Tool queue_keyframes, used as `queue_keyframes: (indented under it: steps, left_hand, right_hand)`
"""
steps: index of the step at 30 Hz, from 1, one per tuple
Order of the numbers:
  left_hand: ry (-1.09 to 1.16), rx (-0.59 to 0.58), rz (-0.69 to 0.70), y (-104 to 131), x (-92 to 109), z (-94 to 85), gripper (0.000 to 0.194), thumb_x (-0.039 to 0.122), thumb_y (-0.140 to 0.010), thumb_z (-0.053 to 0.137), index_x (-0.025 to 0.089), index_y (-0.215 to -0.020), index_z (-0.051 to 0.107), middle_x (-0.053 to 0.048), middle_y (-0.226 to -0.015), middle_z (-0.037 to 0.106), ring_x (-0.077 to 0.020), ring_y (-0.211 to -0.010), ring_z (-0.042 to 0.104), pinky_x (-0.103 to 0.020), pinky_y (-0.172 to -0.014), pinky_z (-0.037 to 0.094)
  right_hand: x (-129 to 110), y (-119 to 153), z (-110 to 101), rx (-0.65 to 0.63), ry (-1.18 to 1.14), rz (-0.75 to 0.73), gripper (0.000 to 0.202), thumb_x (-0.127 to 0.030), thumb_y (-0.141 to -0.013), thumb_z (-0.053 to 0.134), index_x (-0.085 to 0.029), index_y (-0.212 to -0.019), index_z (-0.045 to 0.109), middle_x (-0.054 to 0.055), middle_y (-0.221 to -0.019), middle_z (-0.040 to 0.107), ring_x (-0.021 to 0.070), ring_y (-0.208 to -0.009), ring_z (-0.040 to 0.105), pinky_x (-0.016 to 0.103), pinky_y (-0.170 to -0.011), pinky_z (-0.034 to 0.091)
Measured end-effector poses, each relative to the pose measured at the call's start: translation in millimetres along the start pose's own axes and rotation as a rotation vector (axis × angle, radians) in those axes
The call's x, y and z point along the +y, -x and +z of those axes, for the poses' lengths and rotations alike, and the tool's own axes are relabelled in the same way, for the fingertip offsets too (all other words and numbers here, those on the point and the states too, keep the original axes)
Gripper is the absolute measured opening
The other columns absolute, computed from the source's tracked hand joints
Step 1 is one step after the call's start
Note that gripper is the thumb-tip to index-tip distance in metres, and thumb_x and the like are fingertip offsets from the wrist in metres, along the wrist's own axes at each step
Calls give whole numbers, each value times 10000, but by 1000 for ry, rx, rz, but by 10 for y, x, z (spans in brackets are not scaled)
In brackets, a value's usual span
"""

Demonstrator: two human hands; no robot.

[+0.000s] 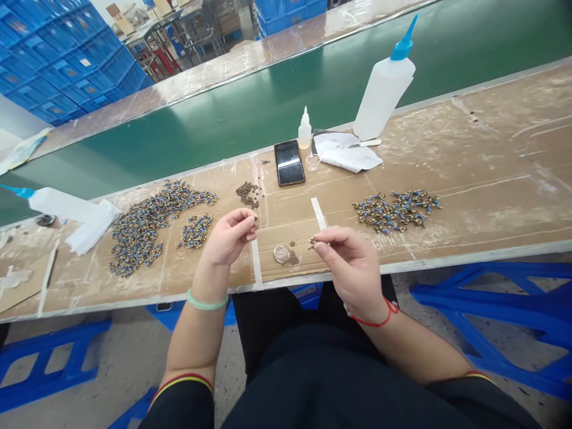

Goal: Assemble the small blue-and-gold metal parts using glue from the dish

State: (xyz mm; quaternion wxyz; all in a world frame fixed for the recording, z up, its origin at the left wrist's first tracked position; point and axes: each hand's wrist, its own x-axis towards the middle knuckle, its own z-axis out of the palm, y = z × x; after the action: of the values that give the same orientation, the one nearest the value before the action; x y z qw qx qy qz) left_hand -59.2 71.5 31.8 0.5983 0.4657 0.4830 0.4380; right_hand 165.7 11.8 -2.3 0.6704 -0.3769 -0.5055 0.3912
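Observation:
My left hand (231, 236) pinches a small dark disc (255, 219) at its fingertips, above the cardboard-covered bench. Between the thumb and forefinger of my right hand (351, 262) is a small metal part (312, 242). Below and between the hands lies a round shiny container (281, 254) with brown residue beside it. Small brown discs (246, 193) are scattered behind my left hand. Blue and gold parts form a large pile (147, 223) and a smaller one (195, 232) on the left, and another pile (395, 211) on the right.
A phone (289, 162), a small dropper bottle (304, 130) and white paper (344, 152) stand or lie at the back. A large white bottle (385, 95) is upright; another (62, 204) leans left. Behind runs a green belt (201, 128). Blue stools (500, 304) are below.

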Motion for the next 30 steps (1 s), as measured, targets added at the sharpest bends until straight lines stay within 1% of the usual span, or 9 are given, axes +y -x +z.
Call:
queue_keyframes:
  steps: [3, 6, 9, 13, 15, 19, 22, 26, 30]
  left_hand:
    - [157, -86, -20, 173, 46, 217, 409, 428, -658, 995, 183, -732, 676, 14, -686, 523, -83, -591, 398, -186, -477, 300]
    - [170, -81, 56, 347, 28, 441, 376, 442, -723, 965, 189, -756, 687, 10, -706, 540, -87, -586, 420, -203, -487, 353]
    - [1, -8, 203, 541, -31, 669, 332, 467, -856, 865, 200, -765, 689, -10, -737, 597, -108, -594, 494, -249, -544, 453]
    - [-236, 49, 434, 738, -100, 885, 290, 439, -962, 758, 217, -776, 737, -56, -777, 700, -161, -670, 599, -293, -637, 542]
    - [-213, 51, 474, 763, -149, 916, 258, 412, -963, 764, 219, -791, 767, -52, -762, 721, -154, -650, 612, -277, -620, 547]
    - [-29, 16, 340, 725, -289, 909, 211, 376, -904, 838, 208, -787, 786, -34, -764, 737, -115, -560, 607, -223, -515, 514]
    - [-38, 67, 312, 724, -345, 923, 143, 321, -876, 859, 200, -823, 806, -42, -809, 766, -114, -580, 631, -216, -533, 537]
    - [-272, 133, 473, 765, -277, 943, 85, 209, -924, 768, 212, -871, 834, -52, -832, 795, -150, -695, 703, -233, -622, 582]
    - [-464, 60, 623, 788, -165, 898, 174, 123, -930, 712, 230, -866, 834, -42, -843, 810, -166, -763, 751, -248, -702, 614]
  right_hand:
    - [-30, -114, 161, 0, -21, -39, 55, -212, -922, 786, -265, -939, 783, 15, -893, 799, 176, -821, 769, 318, -761, 674]
    - [-40, -187, 341, 67, -61, -72, 77, -191, -920, 778, -264, -940, 764, 4, -890, 786, 162, -826, 760, 311, -778, 663]
    - [-51, -201, 491, 161, -88, -54, 24, -249, -946, 758, -259, -956, 739, 14, -905, 774, 168, -849, 755, 319, -779, 656]
    - [-74, -161, 572, 211, -95, -8, 106, -355, -1000, 698, -253, -973, 705, 30, -913, 746, 177, -862, 740, 335, -788, 644]
    - [-73, -137, 561, 232, -72, -43, 117, -365, -1006, 682, -252, -978, 693, 30, -914, 737, 173, -858, 728, 338, -799, 636]
    - [-40, -107, 489, 287, 47, -191, 96, -352, -1020, 654, -264, -1007, 691, 29, -909, 721, 172, -840, 692, 354, -793, 614]
    - [-8, -110, 437, 295, 109, -293, 73, -316, -1029, 647, -265, -1025, 700, 37, -923, 724, 184, -872, 695, 370, -798, 610]
    - [11, -123, 399, 268, 74, -402, 94, -209, -1028, 659, -279, -1047, 719, 25, -960, 740, 177, -909, 699, 363, -826, 600]
    - [-7, -113, 389, 229, 24, -400, 165, -145, -1015, 668, -285, -1067, 738, 14, -958, 734, 165, -921, 691, 350, -848, 585]
